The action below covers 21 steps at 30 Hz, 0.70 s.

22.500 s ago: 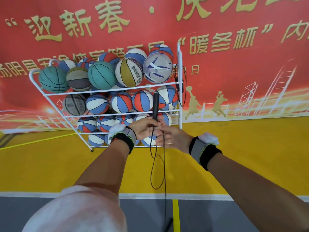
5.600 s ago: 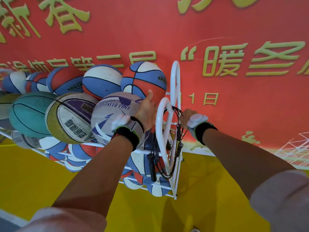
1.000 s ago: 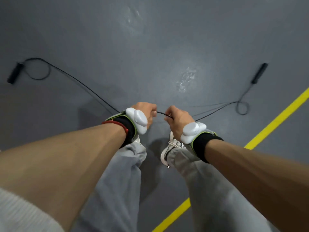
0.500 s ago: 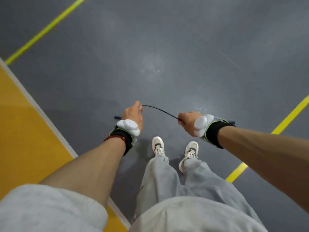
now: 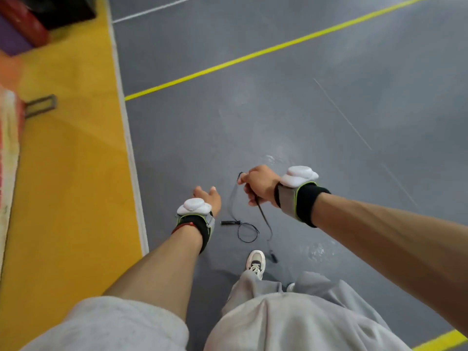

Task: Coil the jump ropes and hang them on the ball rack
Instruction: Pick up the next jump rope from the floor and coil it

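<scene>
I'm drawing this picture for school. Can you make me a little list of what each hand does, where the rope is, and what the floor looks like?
left hand: open, holds nothing
right hand: grip curled round the jump rope
jump rope: uncoiled, trails down toward the floor
handles: one handle lies on the floor, the other handle is beside the white shoe
floor: grey with yellow lines

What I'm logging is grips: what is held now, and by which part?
The right hand grips the jump rope by its cord, not a handle; the left hand is open, holding nothing.
</scene>
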{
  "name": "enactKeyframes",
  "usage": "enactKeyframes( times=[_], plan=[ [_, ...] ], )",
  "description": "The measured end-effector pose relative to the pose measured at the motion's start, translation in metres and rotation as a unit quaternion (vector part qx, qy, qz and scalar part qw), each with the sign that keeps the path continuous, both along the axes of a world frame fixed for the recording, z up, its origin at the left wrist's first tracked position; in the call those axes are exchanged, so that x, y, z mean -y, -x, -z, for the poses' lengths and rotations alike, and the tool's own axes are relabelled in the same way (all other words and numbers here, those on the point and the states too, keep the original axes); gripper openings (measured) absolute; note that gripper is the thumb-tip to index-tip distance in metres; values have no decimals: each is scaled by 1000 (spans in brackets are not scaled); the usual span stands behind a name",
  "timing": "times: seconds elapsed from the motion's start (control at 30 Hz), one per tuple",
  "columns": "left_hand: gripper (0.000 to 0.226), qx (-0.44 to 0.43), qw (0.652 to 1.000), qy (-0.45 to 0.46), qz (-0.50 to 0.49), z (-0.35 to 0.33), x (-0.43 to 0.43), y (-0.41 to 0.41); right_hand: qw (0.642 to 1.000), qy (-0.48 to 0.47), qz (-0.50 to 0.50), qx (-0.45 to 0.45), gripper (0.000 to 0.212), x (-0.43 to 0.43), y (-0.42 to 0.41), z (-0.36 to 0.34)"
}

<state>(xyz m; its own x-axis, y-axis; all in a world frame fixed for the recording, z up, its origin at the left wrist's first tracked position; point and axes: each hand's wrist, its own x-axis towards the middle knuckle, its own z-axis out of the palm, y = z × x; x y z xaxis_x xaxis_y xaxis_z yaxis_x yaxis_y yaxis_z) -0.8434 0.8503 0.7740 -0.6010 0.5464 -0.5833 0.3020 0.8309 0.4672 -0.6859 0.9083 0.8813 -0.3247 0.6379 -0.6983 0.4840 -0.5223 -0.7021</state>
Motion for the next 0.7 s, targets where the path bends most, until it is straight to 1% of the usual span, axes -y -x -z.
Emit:
enactKeyframes(
  times=[0.03, 0.1, 0.17, 0.23, 0.3, 0.33, 0.43, 0.47, 0.5, 0.57, 0.6, 0.67, 0.7],
  plan=[
    [56, 77, 995, -25, -51, -3, 10, -9, 1000, 14, 8, -25, 19, 6, 9, -8],
    [54, 232, 962, -71, -123, -22, 34, -35, 995, 55, 33, -73, 20, 21, 24, -19],
    [56, 308, 938, -103, -123, -37, 57, -56, 985, 107, 58, -120, 19, 37, 35, -26],
    [70, 357, 918, -126, -116, -42, 79, -69, 977, 135, 70, -152, 18, 50, 43, -31],
    [83, 378, 897, -142, -178, -52, 107, -78, 971, 147, 71, -177, 19, 63, 50, -33],
    [84, 380, 888, -148, -212, -53, 121, -80, 969, 152, 74, -182, 23, 69, 52, -33],
    [70, 409, 844, -205, -279, -72, 177, -86, 955, 193, 74, -212, 32, 91, 58, -25],
    [64, 416, 827, -236, -296, -79, 194, -82, 959, 189, 53, -206, 32, 98, 60, -25],
    [57, 416, 809, -273, -314, -91, 209, -77, 964, 177, 24, -196, 31, 105, 62, -22],
    [48, 394, 771, -353, -354, -122, 245, -63, 971, 147, -82, -170, 30, 133, 72, -20],
    [45, 401, 762, -369, -349, -136, 242, -56, 972, 130, -111, -160, 31, 134, 71, -18],
    [41, 393, 735, -421, -358, -166, 259, -44, 960, 106, -215, -143, 28, 165, 75, -19],
    [39, 377, 725, -449, -361, -180, 268, -38, 947, 92, -279, -130, 24, 187, 75, -24]
  ],
)
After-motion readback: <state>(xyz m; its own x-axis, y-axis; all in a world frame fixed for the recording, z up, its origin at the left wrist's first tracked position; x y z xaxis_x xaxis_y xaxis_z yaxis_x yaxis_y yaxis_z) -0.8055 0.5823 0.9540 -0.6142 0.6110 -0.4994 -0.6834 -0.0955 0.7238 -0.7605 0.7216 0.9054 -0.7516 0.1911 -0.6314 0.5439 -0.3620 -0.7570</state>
